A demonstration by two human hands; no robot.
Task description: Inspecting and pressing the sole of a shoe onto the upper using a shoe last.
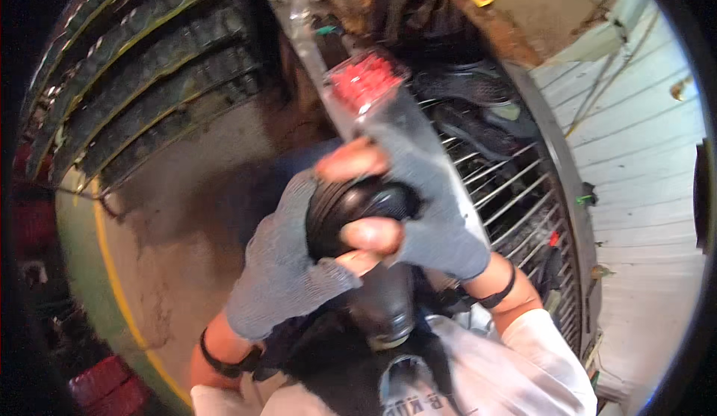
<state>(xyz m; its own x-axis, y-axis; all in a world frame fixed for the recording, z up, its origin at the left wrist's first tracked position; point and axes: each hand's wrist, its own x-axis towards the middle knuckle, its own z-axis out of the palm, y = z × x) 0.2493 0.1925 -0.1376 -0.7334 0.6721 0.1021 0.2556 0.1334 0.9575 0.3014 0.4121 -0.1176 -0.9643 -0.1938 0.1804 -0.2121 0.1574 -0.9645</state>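
In front of my chest, both hands grip a black shoe (336, 210). Its glossy, rounded end faces up between my fingers, and much of its shape is covered by them. My left hand (287, 263), in a grey fingerless glove, wraps round its left side. From the right, my right hand (437, 199), gloved the same way, closes over it with bare fingertips pressed on the dark surface. Below the fingers, a smooth dark grey rounded part (385, 304) points toward my body; whether it belongs to the shoe I cannot tell.
A clear bag of red pieces (366, 80) lies on a narrow grey ledge just beyond my hands. Right of it, dark shoes (474, 110) rest on a metal-bar rack (508, 199). Tiered racks (164, 65) stand far left. Red items (108, 386) sit lower left.
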